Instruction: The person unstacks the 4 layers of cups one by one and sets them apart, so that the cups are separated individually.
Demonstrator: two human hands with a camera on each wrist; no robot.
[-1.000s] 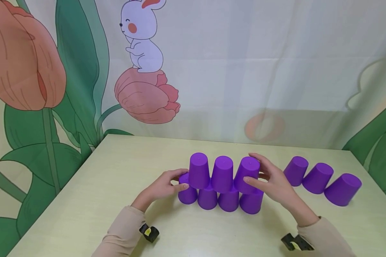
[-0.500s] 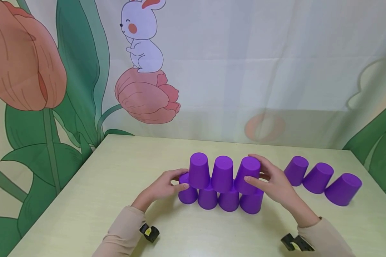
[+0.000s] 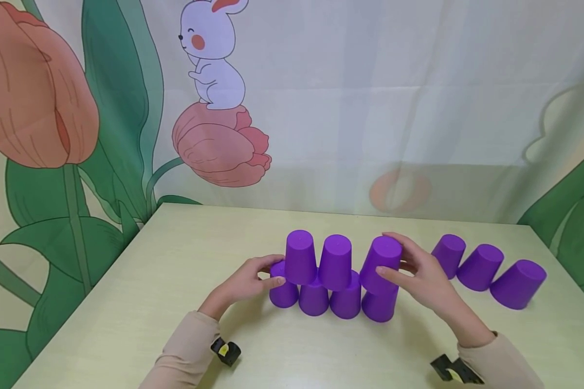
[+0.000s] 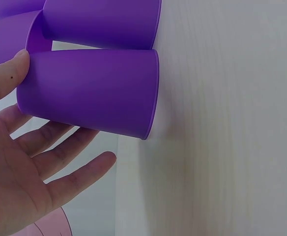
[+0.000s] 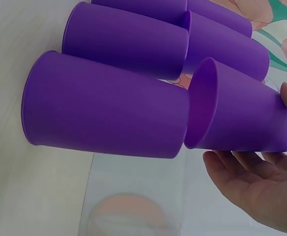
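Observation:
Upside-down purple cups form two levels in the head view. At the left end of the lower row, my left hand [image 3: 253, 279] holds a purple cup [image 4: 89, 91] near its top, thumb on the near side and fingers behind. My right hand [image 3: 420, 275] grips an upper purple cup [image 3: 382, 265] between thumb and fingers. That cup is tilted over the lower row's right-end cup [image 5: 106, 105], and its open mouth shows in the right wrist view. Two more upper cups, the left one [image 3: 300, 257] and the middle one [image 3: 336, 263], straddle the lower cups.
Three upside-down purple cups stand apart on the right: a far one [image 3: 449, 256], a middle one [image 3: 480, 267] and a near one [image 3: 518, 284]. The pale table [image 3: 141, 292] ends at the back against a printed curtain [image 3: 321, 108].
My right hand has shifted right with the upper right cup, widening the gap to the middle upper cup. My left hand stays at the lower left cup.

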